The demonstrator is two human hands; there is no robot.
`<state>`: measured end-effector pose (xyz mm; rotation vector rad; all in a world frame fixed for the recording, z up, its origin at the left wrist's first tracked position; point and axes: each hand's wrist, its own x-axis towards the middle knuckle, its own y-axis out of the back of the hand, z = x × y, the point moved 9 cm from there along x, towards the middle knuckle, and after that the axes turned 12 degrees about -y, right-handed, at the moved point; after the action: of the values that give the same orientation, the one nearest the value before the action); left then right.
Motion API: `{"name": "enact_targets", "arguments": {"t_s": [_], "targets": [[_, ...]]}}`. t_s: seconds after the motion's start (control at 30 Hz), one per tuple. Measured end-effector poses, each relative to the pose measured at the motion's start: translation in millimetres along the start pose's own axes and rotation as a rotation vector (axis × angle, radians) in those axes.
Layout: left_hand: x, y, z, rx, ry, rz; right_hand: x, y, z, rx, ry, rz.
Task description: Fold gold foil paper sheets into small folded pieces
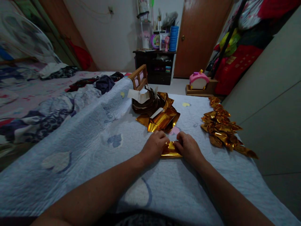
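Observation:
A small folded sheet of shiny gold foil paper (171, 150) lies on the light blue quilt between my hands. My left hand (155, 143) has its fingers curled over the sheet's left end. At the right end my right hand (189, 147) pinches the upper edge, thumb against fingers. Just beyond my hands is a loose pile of gold foil sheets (162, 119), some showing a pale underside. Against it sits a dark brown round bundle (144, 106) with a white paper piece on top. Several folded gold foil pieces (217, 125) lie heaped to the right.
The quilt (94, 169) with heart patterns covers the bed. Rumpled clothes (47, 125) lie on the left, near a white fan (25, 37). Behind the bed's wooden rail (140, 77) stand a dark cabinet (154, 67) and a pink toy (198, 80). A pale panel (270, 103) borders the right side.

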<state>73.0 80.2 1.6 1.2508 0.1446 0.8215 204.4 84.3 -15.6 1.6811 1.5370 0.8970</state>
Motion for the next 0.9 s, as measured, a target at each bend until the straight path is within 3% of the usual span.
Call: {"name": "enact_targets", "arguments": {"t_s": [0.1, 0.3, 0.47, 0.57, 0.7, 0.9], "targets": [[2, -8, 5, -0.059, -0.096, -0.086, 1, 0, 1, -0.006, 0.003, -0.012], [-2, -8, 11, -0.033, -0.125, -0.149, 0, 6, 4, -0.004, 0.077, 0.041], [-7, -9, 19, 0.059, -0.145, -0.175, -17, 27, -25, 0.089, 0.32, 0.091], [-9, -11, 20, 0.08, -0.138, -0.187, -30, 25, -45, 0.203, 0.444, -0.02], [-12, -10, 22, 0.044, -0.153, -0.183, -32, 3, -44, 0.149, 0.371, -0.162], [-12, -11, 17, -0.031, -0.182, -0.199, -30, -8, -35, 0.031, 0.298, -0.218]]}}
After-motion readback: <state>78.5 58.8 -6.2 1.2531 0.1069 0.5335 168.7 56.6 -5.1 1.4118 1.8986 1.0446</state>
